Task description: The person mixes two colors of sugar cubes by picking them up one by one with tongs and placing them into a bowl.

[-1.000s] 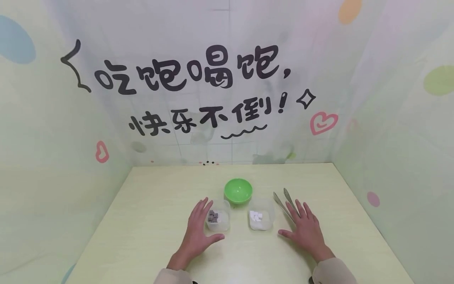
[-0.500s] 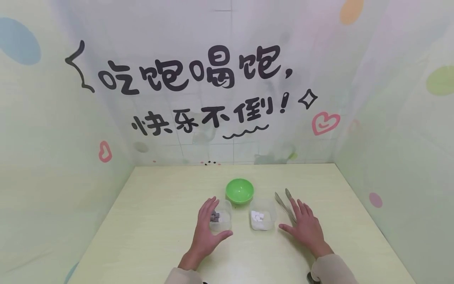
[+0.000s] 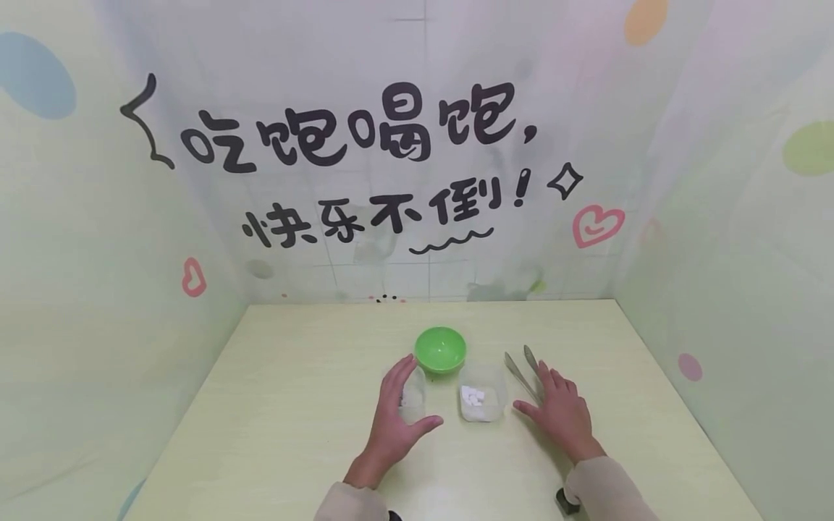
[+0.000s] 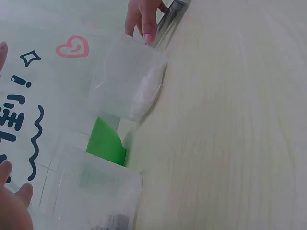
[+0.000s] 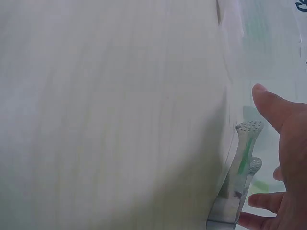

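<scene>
My left hand [image 3: 395, 428], fingers spread and thumb out, hovers over the left clear plastic box [image 3: 414, 407] and hides much of it. Dark cubes [image 4: 117, 222] show through that box's wall in the left wrist view. The right clear box [image 3: 494, 399] holds several white cubes [image 3: 472, 396]. Metal tongs [image 3: 523, 376] lie on the table with their tips pointing away. Over their near part is my right hand [image 3: 565, 416], fingers extended; the right wrist view shows it beside the tongs, gripping nothing. Whether it touches them I cannot tell.
Behind the two boxes stands a green bowl [image 3: 440, 350], its inside bare. Everything rests on a pale wooden table [image 3: 293, 391]. A printed wall sheet [image 3: 391, 268] rises at the table's back edge, with similar sheets on both sides.
My left hand has moved right and now covers the dark cubes in the head view. The right hand has shifted only slightly over the tongs. Boxes, bowl and tongs stay in place.
</scene>
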Available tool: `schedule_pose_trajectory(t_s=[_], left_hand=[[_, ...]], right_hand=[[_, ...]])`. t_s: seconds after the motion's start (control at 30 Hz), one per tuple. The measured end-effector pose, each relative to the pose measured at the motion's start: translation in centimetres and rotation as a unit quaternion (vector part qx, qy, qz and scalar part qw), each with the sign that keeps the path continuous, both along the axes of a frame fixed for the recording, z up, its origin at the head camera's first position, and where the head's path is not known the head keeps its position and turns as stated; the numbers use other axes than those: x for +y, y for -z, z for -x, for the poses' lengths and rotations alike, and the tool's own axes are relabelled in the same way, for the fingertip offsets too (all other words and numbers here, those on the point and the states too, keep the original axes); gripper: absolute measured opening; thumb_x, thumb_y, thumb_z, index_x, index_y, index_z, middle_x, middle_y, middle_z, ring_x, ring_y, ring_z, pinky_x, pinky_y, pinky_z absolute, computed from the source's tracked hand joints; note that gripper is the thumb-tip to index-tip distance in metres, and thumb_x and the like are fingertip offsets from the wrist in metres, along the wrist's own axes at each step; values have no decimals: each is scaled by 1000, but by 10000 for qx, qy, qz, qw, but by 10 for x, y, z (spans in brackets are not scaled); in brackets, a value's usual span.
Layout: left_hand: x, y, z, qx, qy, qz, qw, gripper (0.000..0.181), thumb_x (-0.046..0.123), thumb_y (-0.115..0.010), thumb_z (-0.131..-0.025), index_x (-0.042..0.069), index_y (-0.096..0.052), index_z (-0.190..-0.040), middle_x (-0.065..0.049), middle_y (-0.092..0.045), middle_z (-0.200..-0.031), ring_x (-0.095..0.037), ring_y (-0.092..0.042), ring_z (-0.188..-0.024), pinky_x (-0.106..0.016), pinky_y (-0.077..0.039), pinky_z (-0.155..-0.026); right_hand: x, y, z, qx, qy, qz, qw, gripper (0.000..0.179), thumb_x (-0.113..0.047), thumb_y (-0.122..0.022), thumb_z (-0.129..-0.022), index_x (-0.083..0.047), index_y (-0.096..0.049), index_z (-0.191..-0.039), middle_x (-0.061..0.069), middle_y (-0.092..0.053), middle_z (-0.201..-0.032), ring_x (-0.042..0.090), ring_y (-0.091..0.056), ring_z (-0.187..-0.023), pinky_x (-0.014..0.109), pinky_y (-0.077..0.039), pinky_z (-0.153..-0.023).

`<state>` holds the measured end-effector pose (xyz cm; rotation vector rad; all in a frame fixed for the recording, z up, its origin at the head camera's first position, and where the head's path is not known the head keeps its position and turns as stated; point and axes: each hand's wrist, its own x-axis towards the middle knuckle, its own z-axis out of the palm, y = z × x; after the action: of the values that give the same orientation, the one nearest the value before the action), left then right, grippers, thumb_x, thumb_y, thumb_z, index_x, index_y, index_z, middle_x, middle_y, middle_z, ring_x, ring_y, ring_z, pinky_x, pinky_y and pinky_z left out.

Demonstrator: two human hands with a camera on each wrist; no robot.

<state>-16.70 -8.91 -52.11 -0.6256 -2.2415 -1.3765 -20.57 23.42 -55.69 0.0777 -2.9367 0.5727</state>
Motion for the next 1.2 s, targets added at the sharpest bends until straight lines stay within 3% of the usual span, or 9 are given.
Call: schedule_pose_trajectory(t_s=[0.23,0.4,0.57,0.7,0.83,1.0,1.1,1.2], left_hand=[[11,-3,-1,74,98,-43,9999,97,29,-86,-70,17,-34,-150,-9,-34,-153,-29,-31,-139,-62,-29,-108],[17,-1,-2,-78,206,-182,9996,96,27,-86,-71,16,-34,-150,-5,-32,-155,-27,-30,-140,-61,-30,-108],[23,-2,-4,-288,273,-220,9990,95,25,-86,-71,12,-35,-150,-3,-33,-155,-25,-29,-141,-55,-28,-111],[28,-2,-5,-192,365,-164,9990,95,25,-86,-71,17,-34,-150,-9,-35,-153,-26,-31,-140,-56,-30,-110],[33,-1,-3,-19,471,-181,9987,96,23,-87,-69,14,-35,-150,-11,-37,-152,-27,-32,-139,-57,-32,-109],[39,1,-4,-174,489,-171,9985,99,19,-88,-66,9,-35,-149,-12,-36,-152,-29,-32,-140,-57,-32,-108],[43,-2,-7,-255,502,-234,9981,98,14,-88,-65,4,-36,-148,-17,-37,-151,-34,-32,-138,-60,-32,-107],[44,-15,-14,-271,543,-287,9977,95,12,-87,-66,1,-37,-146,-21,-38,-148,-39,-34,-136,-61,-32,-107]], right_hand=[[0,0,3,-302,261,72,9992,97,-63,-66,-81,1,-34,-147,31,-42,-140,52,-40,-122,65,-42,-88],[-1,-3,3,-488,439,172,9977,89,-57,-66,-84,4,-40,-143,31,-45,-136,51,-43,-119,65,-41,-90],[0,-3,3,-488,467,216,9975,82,-54,-66,-85,5,-45,-138,31,-47,-134,51,-44,-118,63,-41,-87],[2,3,3,-475,483,190,9975,79,-50,-70,-84,6,-48,-136,31,-48,-135,50,-42,-119,62,-40,-86],[2,5,3,-422,535,259,9973,76,-44,-73,-84,7,-49,-135,31,-47,-135,49,-40,-121,62,-38,-87],[0,6,2,-356,639,386,9966,66,-36,-74,-84,8,-54,-129,31,-47,-135,48,-39,-122,62,-37,-88],[-1,7,2,-339,705,449,9959,61,-33,-74,-84,8,-57,-125,31,-48,-134,48,-39,-123,61,-37,-88],[0,7,2,-273,772,473,9955,57,-31,-72,-85,9,-58,-123,31,-49,-133,47,-40,-123,61,-38,-89]])
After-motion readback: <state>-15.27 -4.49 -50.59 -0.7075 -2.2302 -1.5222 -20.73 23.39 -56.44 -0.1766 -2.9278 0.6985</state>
